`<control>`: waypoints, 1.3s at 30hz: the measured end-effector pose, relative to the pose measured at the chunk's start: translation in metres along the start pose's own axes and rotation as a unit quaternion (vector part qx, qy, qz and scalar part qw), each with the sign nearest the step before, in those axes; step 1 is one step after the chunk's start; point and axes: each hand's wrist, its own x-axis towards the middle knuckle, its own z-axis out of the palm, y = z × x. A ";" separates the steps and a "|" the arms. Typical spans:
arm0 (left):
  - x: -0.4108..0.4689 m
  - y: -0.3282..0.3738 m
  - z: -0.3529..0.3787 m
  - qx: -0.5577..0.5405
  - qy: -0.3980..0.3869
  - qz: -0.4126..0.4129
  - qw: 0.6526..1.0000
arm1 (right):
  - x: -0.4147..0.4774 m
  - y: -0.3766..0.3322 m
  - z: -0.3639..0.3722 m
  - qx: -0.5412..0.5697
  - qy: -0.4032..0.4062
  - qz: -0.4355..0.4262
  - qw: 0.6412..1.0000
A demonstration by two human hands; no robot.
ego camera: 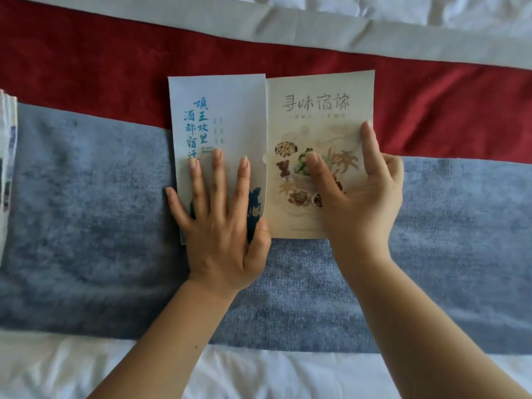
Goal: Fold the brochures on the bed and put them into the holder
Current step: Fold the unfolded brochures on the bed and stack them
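**Head view: both hands on a half-folded brochure**

Centre frame, the brochure lies on the bed, across the red and blue-grey bands of the cover. Its pale left panel with blue lettering is folded over; the cream right panel shows food pictures. The left hand presses flat on the folded panel, fingers spread. The right hand holds the right panel: thumb on top, forefinger along the right edge, other fingers curled beyond it. A stack of papers sits at the frame's left edge.
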 end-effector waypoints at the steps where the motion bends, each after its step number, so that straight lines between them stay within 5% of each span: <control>1: 0.000 0.000 0.000 0.010 -0.007 0.005 1.000 | 0.000 0.004 -0.001 -0.026 -0.009 -0.003 1.000; 5: 0.002 -0.001 0.003 0.046 -0.024 0.003 0.999 | -0.004 0.010 -0.002 -0.174 -0.059 -0.078 0.980; 9: 0.002 0.001 0.003 0.075 -0.028 0.000 0.997 | -0.021 0.015 0.001 -0.372 -0.144 -0.131 0.908; 22: 0.005 -0.008 -0.008 0.077 -0.035 -0.010 0.996 | -0.016 0.028 0.002 -0.346 -0.182 -0.139 0.910; 30: 0.012 0.000 -0.003 0.070 -0.021 -0.018 0.997 | -0.040 -0.009 0.040 -0.206 -0.259 -0.175 0.927; 39: 0.011 -0.002 -0.007 0.077 -0.053 -0.017 0.996 | -0.037 -0.010 0.045 -0.222 -0.272 -0.179 0.919</control>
